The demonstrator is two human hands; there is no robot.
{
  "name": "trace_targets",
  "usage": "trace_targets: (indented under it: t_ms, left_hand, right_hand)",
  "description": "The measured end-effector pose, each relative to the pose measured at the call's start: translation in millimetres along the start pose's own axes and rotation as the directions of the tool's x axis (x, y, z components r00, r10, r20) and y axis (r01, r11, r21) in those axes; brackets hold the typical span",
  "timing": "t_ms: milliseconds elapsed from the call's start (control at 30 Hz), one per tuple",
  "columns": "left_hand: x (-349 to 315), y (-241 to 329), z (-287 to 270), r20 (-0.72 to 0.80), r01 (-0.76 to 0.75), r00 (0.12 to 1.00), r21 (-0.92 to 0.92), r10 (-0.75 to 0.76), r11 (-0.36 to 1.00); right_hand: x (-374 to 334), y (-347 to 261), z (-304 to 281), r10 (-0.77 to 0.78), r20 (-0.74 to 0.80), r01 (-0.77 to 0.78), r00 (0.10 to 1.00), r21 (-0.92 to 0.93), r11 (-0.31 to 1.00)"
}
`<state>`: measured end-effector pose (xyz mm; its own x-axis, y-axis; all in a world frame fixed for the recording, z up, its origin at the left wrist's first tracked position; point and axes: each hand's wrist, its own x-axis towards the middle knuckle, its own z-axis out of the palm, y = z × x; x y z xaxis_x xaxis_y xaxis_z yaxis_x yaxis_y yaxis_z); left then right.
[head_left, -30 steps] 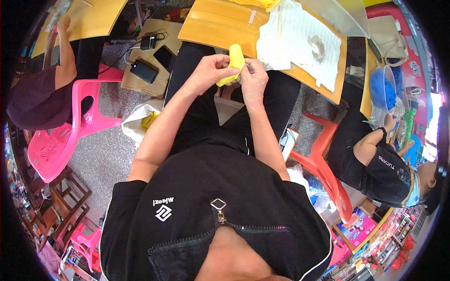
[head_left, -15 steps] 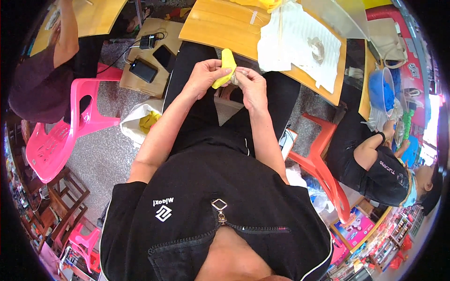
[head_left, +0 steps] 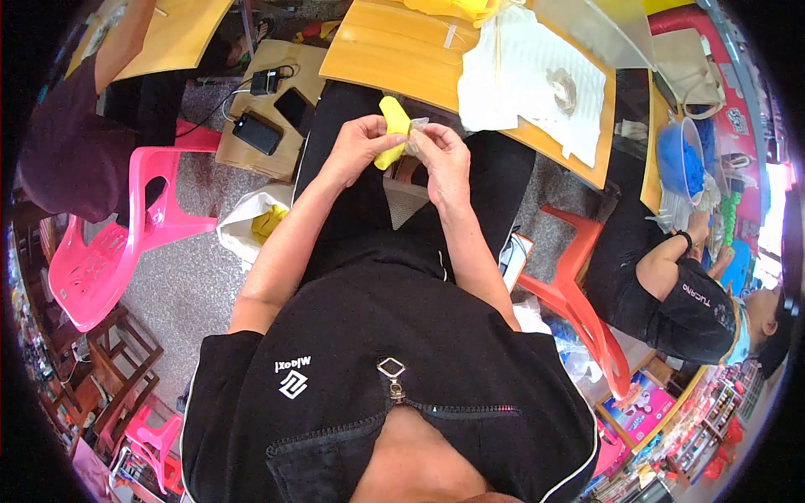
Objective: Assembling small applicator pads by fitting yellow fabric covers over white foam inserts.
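Above my lap, my left hand (head_left: pixel 359 149) pinches a flat, bright yellow piece (head_left: pixel 393 132) with angled ends, perhaps fabric or foam; its exact kind is unclear. Close against its right edge, my right hand (head_left: pixel 444 159) has thumb and fingers pressed together on a small, pale translucent piece (head_left: pixel 416 127). What that piece is cannot be made out. Just beyond my hands is the wooden table (head_left: pixel 394 54), with a white foam sheet (head_left: pixel 537 84) and a coil of pale thin strands (head_left: pixel 562 90) lying on it.
Left of me stand a pink chair (head_left: pixel 138 218), a white bag (head_left: pixel 243 226) with yellow pieces inside, and a board with a phone (head_left: pixel 257 133). On the right are an orange-red stool (head_left: pixel 570 289), a blue-filled tub (head_left: pixel 681 161) and a seated person (head_left: pixel 679 293). Another person sits at left.
The yellow piece has turned and shifted slightly left in my left hand. My right fingers have moved a little left and now pinch the pale piece beside its edge.
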<state>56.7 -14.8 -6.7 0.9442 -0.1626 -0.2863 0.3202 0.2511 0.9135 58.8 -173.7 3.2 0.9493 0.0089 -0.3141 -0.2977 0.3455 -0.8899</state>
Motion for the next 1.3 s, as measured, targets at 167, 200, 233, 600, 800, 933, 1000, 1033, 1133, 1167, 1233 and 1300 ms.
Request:
trace_targets:
  t_ms: [167, 200, 233, 600, 800, 933, 1000, 1033, 1133, 1167, 1233, 1300]
  left_hand:
    - [1, 5, 3, -0.017, -0.022, 1.0, 0.05, 0.023, 0.998]
    - [1, 5, 2, 0.01, 0.003, 1.0, 0.049, -0.004, 0.999]
    - [0, 6, 2, 0.039, 0.029, 0.999, 0.05, -0.031, 0.998]
    - [-7, -4, 9, 0.065, 0.009, 0.998, 0.077, -0.014, 0.997]
    - [-2, -8, 15, 0.027, 0.014, 1.0, 0.02, -0.014, 1.0]
    - [-4, -1, 11, 0.066, 0.022, 0.998, 0.037, -0.024, 0.999]
    - [-7, 5, 10, 0.108, 0.036, 0.993, 0.05, -0.041, 0.998]
    - [-9, 6, 9, 0.128, 0.064, 0.989, 0.062, -0.072, 0.996]
    - [-11, 10, 9, 0.141, 0.095, 0.985, 0.063, -0.104, 0.993]
    - [-12, 10, 9, 0.133, 0.099, 0.986, 0.051, -0.105, 0.994]
    - [-12, 9, 8, 0.133, 0.112, 0.985, 0.013, -0.113, 0.994]
    - [-12, 9, 7, 0.135, 0.125, 0.983, -0.028, -0.12, 0.992]
  right_hand:
    - [-9, 1, -5, 0.088, 0.137, -0.102, 0.987, 0.099, 0.99]
    - [-9, 2, -5, 0.054, 0.124, -0.061, 0.991, 0.047, 0.997]
    - [-9, 5, -5, 0.053, 0.121, -0.06, 0.991, 0.049, 0.997]
    - [-3, 24, 1, -0.2, -0.103, 0.158, 0.974, -0.321, 0.934]
    - [-7, 25, -12, -0.156, -0.069, 0.134, 0.985, -0.26, 0.956]
    - [-18, 12, -13, -0.057, 0.113, 0.076, 0.992, -0.174, 0.982]
    - [-20, 10, -15, -0.002, 0.183, 0.026, 0.983, -0.132, 0.991]
    - [-20, 9, -16, 0.048, 0.254, -0.024, 0.966, -0.095, 0.995]
    - [-19, 9, -11, 0.166, 0.294, -0.219, 0.941, 0.157, 0.963]
    - [-18, 9, -9, 0.166, 0.296, -0.22, 0.941, 0.159, 0.963]
    - [-14, 7, -6, 0.031, 0.322, -0.073, 0.946, 0.121, 0.99]
    - [-8, 5, -8, 0.095, 0.313, -0.126, 0.945, 0.08, 0.989]
